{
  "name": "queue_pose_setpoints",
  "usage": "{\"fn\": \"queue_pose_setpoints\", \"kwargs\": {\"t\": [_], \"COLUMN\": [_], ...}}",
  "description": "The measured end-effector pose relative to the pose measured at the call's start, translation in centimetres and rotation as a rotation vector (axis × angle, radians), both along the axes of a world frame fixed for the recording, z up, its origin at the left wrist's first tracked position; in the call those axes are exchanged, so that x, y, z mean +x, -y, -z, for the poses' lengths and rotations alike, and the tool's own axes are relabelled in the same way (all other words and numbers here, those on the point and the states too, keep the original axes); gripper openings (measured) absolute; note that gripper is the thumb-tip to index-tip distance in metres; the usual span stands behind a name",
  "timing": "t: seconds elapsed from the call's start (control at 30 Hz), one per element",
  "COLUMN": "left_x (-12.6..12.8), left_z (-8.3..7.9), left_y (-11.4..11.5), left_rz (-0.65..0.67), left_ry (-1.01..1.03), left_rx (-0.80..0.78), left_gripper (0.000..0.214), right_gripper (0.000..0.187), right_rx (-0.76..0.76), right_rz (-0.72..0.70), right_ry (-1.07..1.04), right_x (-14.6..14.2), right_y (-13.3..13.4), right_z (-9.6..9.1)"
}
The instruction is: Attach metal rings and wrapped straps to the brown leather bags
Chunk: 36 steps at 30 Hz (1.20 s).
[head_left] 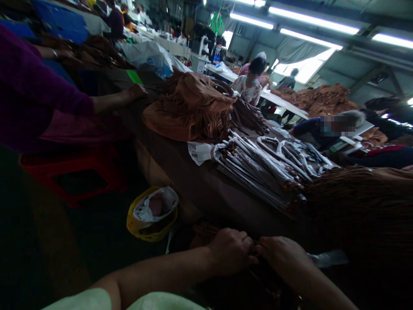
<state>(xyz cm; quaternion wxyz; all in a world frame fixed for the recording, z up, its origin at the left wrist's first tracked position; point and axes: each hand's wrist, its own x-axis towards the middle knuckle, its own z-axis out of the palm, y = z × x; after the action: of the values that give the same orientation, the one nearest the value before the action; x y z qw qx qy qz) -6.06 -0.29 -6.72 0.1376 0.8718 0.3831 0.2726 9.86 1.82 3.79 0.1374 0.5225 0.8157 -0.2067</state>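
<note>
Pinching a dark fringed material at the table's near edge: left hand and right hand meet almost knuckle to knuckle, fingers curled closed, low in the frame. Fingertips are mostly buried in the strands, so the exact grip is hard to make out. Left forearm comes in from the lower left, right forearm from the lower right, both bare, with a pale green sleeve cut off by the bottom edge. Material below the hands sinks into near-black shadow. A heap of long brown fringe fills the right side, running out of frame. Farther along the brown-covered table lie bundles of white-wrapped straps and a tan suede fringed piece. Left of the hands, a yellow bag sits on the dark floor. A co-worker's purple-sleeved arm reaches over the table from the left.
</note>
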Motion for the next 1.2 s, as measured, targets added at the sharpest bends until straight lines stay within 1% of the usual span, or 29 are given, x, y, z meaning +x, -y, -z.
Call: {"fn": "queue_pose_setpoints", "kwargs": {"t": [0.07, 0.13, 0.17, 0.2, 0.27, 0.33, 0.37, 0.4, 0.43, 0.47, 0.53, 0.57, 0.6, 0.63, 0.67, 0.7, 0.73, 0.77, 0.8, 0.83, 0.87, 0.9, 0.93, 0.97, 1.0, 1.07, 1.1, 1.13, 1.2], "left_x": [-0.3, -0.4, -0.5, -0.5, -0.6, -0.6, -0.6, -0.5, -0.4, -0.3, -0.2, -0.2, -0.3, -0.5, -0.7, -1.0, -1.3, -1.6, -1.9, -2.1, -2.2, -2.4, -2.5, -2.6, -2.8, -3.1, -3.2, -3.3, -3.2], "left_z": [0.3, 0.5, 0.6, 0.7, 0.9, 1.0, 1.0, 1.1, 1.2, 1.2, 1.3, 1.2, 1.2, 1.1, 1.0, 0.9, 0.8, 0.6, 0.4, 0.2, 0.0, -0.2, -0.4, -0.5, -0.7, -0.8, -0.8, -0.8, -0.8], "left_y": [-0.2, -0.4, -0.5, -0.5, -0.5, -0.5, -0.5, -0.6, -0.6, -0.8, -1.1, -1.3, -1.5, -1.6, -1.7, -1.8, -1.7, -1.7, -1.6, -1.5, -1.4, -1.3, -1.3, -1.2, -1.2, -1.2, -1.2, -1.2, -1.3], "left_rz": [0.035, 0.069, 0.079, 0.084, 0.076, 0.041, 0.025, 0.013, 0.002, -0.010, -0.029, -0.036, -0.033, -0.016, 0.015, 0.058, 0.109, 0.158, 0.202, 0.236, 0.261, 0.279, 0.290, 0.296, 0.289, 0.233, 0.196, 0.159, 0.109], "left_ry": [0.058, 0.115, 0.139, 0.162, 0.200, 0.219, 0.220, 0.214, 0.203, 0.189, 0.164, 0.158, 0.162, 0.175, 0.200, 0.236, 0.282, 0.334, 0.390, 0.444, 0.492, 0.531, 0.559, 0.574, 0.578, 0.565, 0.553, 0.540, 0.523], "left_rx": [0.067, 0.131, 0.153, 0.166, 0.165, 0.125, 0.097, 0.067, 0.040, 0.017, -0.010, -0.017, -0.021, -0.020, -0.019, -0.017, -0.015, -0.014, -0.014, -0.016, -0.023, -0.040, -0.070, -0.111, -0.161, -0.269, -0.318, -0.359, -0.412], "left_gripper": [0.045, 0.050, 0.052, 0.053, 0.054, 0.053, 0.051, 0.049, 0.047, 0.046, 0.043, 0.042, 0.041, 0.040, 0.040, 0.040, 0.039, 0.039, 0.040, 0.041, 0.043, 0.045, 0.046, 0.046, 0.044, 0.040, 0.038, 0.035, 0.031], "right_gripper": [0.042, 0.049, 0.051, 0.052, 0.051, 0.049, 0.047, 0.045, 0.041, 0.038, 0.025, 0.023, 0.026, 0.028, 0.028, 0.028, 0.028, 0.033, 0.038, 0.043, 0.047, 0.049, 0.049, 0.049, 0.048, 0.050, 0.052, 0.052, 0.046], "right_rx": [-0.345, -0.677, -0.786, -0.851, -0.890, -0.858, -0.810, -0.718, -0.568, -0.382, 0.098, 0.274, 0.377, 0.417, 0.365, 0.252, 0.100, -0.077, -0.328, -0.523, -0.684, -0.789, -0.849, -0.868, -0.850, -0.749, -0.656, -0.525, -0.183], "right_rz": [0.120, 0.240, 0.288, 0.325, 0.370, 0.388, 0.382, 0.360, 0.325, 0.274, 0.168, 0.112, 0.077, 0.066, 0.036, 0.030, 0.048, 0.100, 0.141, 0.201, 0.273, 0.337, 0.378, 0.396, 0.392, 0.351, 0.330, 0.308, 0.241], "right_ry": [-0.244, -0.482, -0.574, -0.638, -0.704, -0.696, -0.650, -0.569, -0.454, -0.313, -0.046, 0.043, 0.099, 0.117, 0.074, -0.009, -0.117, -0.252, -0.365, -0.493, -0.605, -0.694, -0.768, -0.809, -0.818, -0.736, -0.659, -0.569, -0.364], "right_x": [1.7, 3.3, 3.8, 4.2, 4.4, 3.9, 3.4, 2.8, 2.0, 1.1, -0.6, -1.3, -1.7, -2.0, -1.9, -1.6, -1.0, -0.3, 0.4, 1.1, 1.7, 2.1, 2.3, 2.3, 2.2, 1.5, 1.1, 0.6, -0.3], "right_y": [-1.3, -2.3, -2.6, -2.8, -2.8, -2.6, -2.4, -1.9, -1.4, -0.6, 1.3, 2.1, 2.7, 2.9, 2.8, 2.4, 1.7, 0.9, 0.0, -0.7, -1.3, -1.6, -1.8, -1.8, -1.6, -1.0, -0.6, -0.1, 1.2], "right_z": [0.2, 0.8, 1.2, 1.6, 2.3, 2.5, 2.4, 2.2, 1.9, 1.6, 0.8, 0.5, 0.1, -0.2, -0.5, -0.7, -0.7, -0.6, -0.4, 0.0, 0.6, 1.1, 1.7, 2.2, 2.5, 2.6, 2.5, 2.2, 1.4]}}
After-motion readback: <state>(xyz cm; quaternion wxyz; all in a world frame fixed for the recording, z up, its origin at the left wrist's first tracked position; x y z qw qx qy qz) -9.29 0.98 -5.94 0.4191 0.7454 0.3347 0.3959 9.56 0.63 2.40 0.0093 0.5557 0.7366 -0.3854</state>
